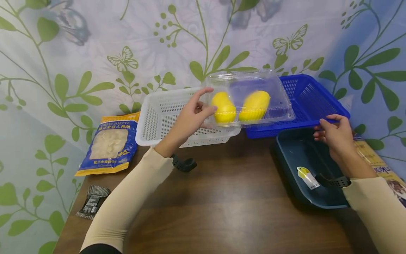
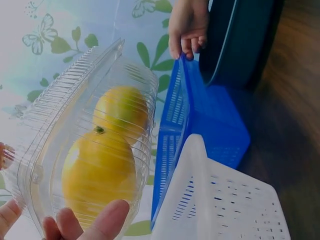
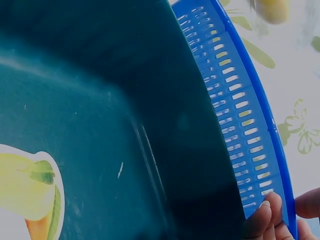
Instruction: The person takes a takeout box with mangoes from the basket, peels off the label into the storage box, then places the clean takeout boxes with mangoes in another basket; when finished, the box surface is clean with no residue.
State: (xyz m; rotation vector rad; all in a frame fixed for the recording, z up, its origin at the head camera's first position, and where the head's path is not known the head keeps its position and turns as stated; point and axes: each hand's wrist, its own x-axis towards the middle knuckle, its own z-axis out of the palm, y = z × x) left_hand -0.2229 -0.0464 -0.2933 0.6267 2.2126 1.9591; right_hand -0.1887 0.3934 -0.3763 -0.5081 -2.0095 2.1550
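My left hand [image 1: 196,112] grips one end of a clear plastic clamshell box [image 1: 277,97], held up above the white basket [image 1: 155,120] and the blue basket [image 1: 314,93]. Two yellow fruits [image 2: 100,167] lie inside the box, which looks closed and tilted in the left wrist view. On the right, my right hand [image 1: 337,137] pinches the near right corner of the blue basket's rim, with the thumb outside and fingers inside in the right wrist view. Below that hand is a dark green basin [image 1: 291,158], partly covered by the wrist and forearm.
A blue and yellow pasta bag [image 1: 109,144] lies beside the white basket. Nearer me is a small black packet [image 1: 92,203]. A yellowish package [image 1: 377,155] sits right of the basin, partly hidden. Behind everything hangs a leaf-patterned cloth [image 1: 177,46]; brown tabletop [image 1: 222,197] shows in front.
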